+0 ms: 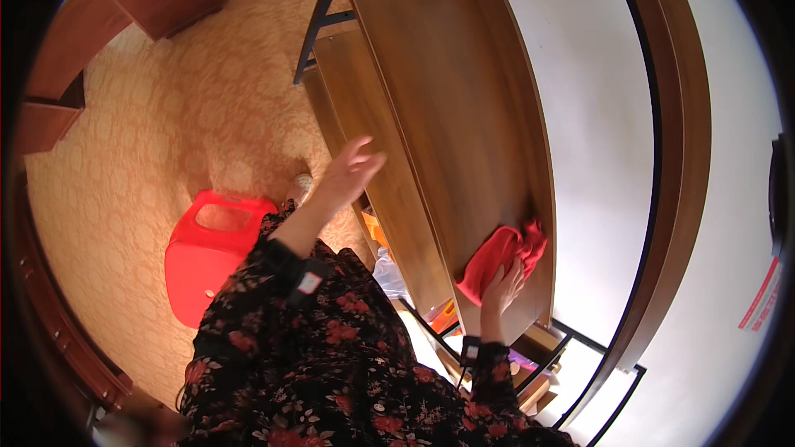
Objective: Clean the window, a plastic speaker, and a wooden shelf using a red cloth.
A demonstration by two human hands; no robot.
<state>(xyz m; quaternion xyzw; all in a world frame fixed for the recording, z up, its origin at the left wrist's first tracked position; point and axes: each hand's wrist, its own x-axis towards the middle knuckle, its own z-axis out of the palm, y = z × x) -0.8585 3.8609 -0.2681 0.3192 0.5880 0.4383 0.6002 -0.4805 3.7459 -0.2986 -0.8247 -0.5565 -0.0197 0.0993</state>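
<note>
My right hand (503, 285) presses a bunched red cloth (493, 261) against the upper brown wooden shelf board (455, 99). Its fingers lie close together over the cloth, near the board's right-hand side. Out over the edge of the lower board (385, 174), my left hand (352, 172) is raised with its fingers apart and a little bent. It holds nothing and looks slightly blurred.
A red plastic stool (190, 269) stands on the patterned floor at the left. Black metal bars (650, 116) frame the shelf beside a white wall. Bags and orange items (443, 314) sit underneath. Reddish wooden furniture (91, 16) stands at the far left.
</note>
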